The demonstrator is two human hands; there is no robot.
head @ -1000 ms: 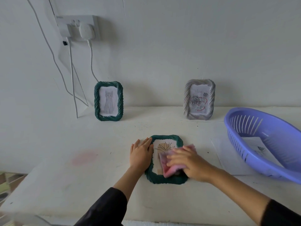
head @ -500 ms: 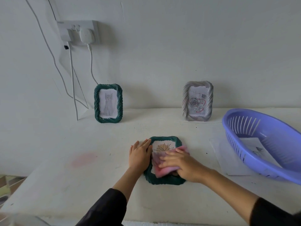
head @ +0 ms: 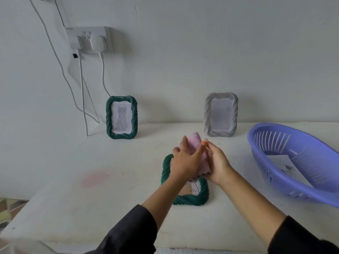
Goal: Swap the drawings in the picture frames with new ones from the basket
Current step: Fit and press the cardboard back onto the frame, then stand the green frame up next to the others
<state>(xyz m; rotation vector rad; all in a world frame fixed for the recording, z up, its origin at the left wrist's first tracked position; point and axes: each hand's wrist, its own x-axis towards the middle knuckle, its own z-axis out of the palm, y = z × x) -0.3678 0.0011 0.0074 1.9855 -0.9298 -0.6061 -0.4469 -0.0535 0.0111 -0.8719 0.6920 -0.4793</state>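
Cables [head: 81, 99] hang down the wall from a socket [head: 88, 39] at the far left of my view. Below them a green frame [head: 135, 118] stands upright at the back of the table [head: 128, 208], showing a cat drawing [head: 121, 117]. Nearer to me I see a faint pink stain [head: 94, 178] on the tabletop.

In the middle a second green frame [head: 189, 200] lies flat. Most of it is covered by the hands, and only the lower part of its drawing [head: 190, 188] shows. The left hand [head: 185, 162] is raised over that frame, its fingers and thumb wrapped round a pink cloth [head: 194, 143]. The right hand [head: 218, 162] grips the same cloth from the other side, thumb tip meeting the left one. The cloth is bunched between the two hands, its top poking up above the fingers.

Behind them to the right a grey frame [head: 207, 114] stands against the wall. Its picture is too pale for me to make out. At the far right sits the purple basket [head: 311, 171], tilted toward me, with a printed sheet [head: 280, 162] lying inside it.
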